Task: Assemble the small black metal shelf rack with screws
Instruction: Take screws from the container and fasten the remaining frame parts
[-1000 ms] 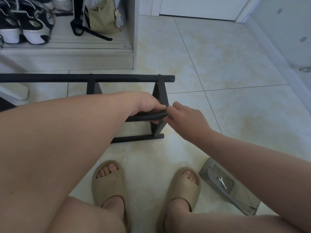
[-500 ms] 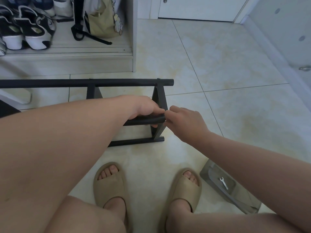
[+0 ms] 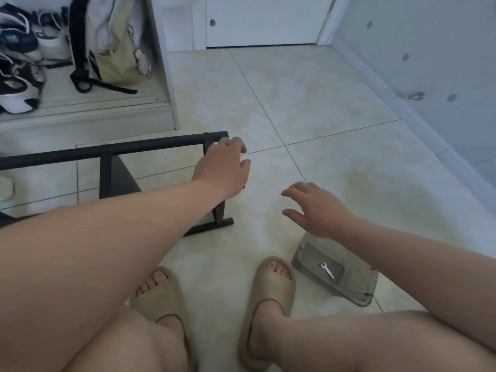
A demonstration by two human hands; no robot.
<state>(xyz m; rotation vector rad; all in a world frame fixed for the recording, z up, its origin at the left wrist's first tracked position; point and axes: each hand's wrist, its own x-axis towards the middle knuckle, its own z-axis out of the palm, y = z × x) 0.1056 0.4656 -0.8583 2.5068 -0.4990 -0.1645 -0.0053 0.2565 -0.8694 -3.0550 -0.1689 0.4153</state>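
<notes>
Head view showed the small black rack (image 3: pixel 115 181) standing on the tiled floor (image 3: pixel 308 108), in front of the person and to the left. Its top bar (image 3: pixel 107 151) ran from the left edge of the picture to the left hand (image 3: pixel 222 167). This hand lay over the right end of the rack, with the fingers curled down round the end frame, which it mostly hid. The lower bar (image 3: pixel 209 225) of the rack touched the floor just below the forearm.

The right hand (image 3: pixel 319 210) hung in the air to the right, apart from the rack. Its fingers were spread and a little bent, and it held nothing.

Near the right foot a clear plastic tray (image 3: pixel 359 289) lay on the floor, and a small silver wrench (image 3: pixel 327 270) was inside it. Both feet wore beige slippers (image 3: pixel 271 288). At the upper left, an open cabinet held sneakers (image 3: pixel 18 87) and a pale yellow bag (image 3: pixel 118 60).
</notes>
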